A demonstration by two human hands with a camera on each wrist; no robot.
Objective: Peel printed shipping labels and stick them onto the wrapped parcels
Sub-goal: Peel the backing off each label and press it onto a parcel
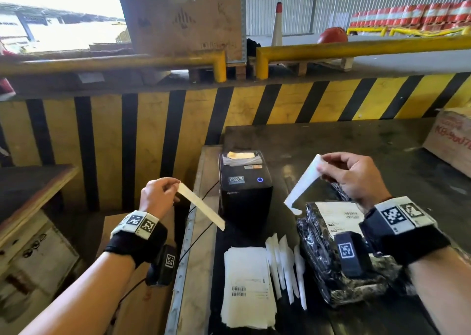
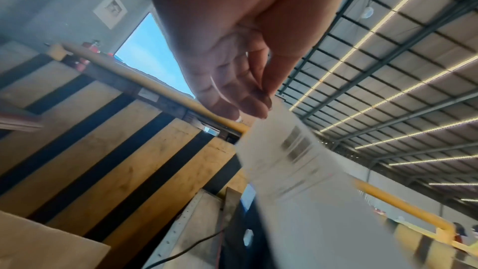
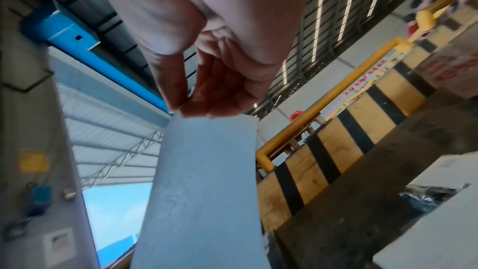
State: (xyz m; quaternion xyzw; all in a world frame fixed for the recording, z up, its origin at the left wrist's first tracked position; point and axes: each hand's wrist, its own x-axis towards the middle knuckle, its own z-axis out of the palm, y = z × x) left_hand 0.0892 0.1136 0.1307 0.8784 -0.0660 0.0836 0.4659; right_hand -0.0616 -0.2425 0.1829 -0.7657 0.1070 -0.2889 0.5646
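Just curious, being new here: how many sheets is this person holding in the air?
2. A barcode-printed sheet pinched by the left hand, left of the printer; a blank white sheet pinched by the right hand, above the black parcel.

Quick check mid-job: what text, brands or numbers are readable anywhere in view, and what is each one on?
"Xprinter": front of the black label printer, faint.
"KB-90076", roughly: red handwriting on the cardboard box at far right, cut off.
Printer top badge: logo too blurred to read.
Label stack: barcodes, print too small.
Label on the black wrapped parcel: too small.
Label in the left hand: barcode bars, motion-blurred.
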